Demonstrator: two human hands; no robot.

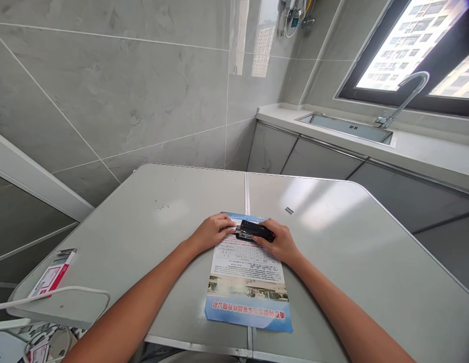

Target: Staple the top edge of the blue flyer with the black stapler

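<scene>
A printed flyer [248, 282] with a blue border lies flat in the middle of a grey folding table [162, 222]. A black stapler [255, 230] rests across the flyer's far end. My right hand [281, 242] is closed around the stapler's body. At the stapler's metal front end, my left hand [211, 232] has its fingers curled and pinched, pressing on the flyer's top left corner. Both forearms reach in from the near edge of the table.
A red and white box [53, 275] lies at the table's left edge, with a white cable [60, 291] beside it. A counter with a steel sink [345, 126] and a tap [406, 98] stands at the back right under a window. Grey tiled walls lie behind.
</scene>
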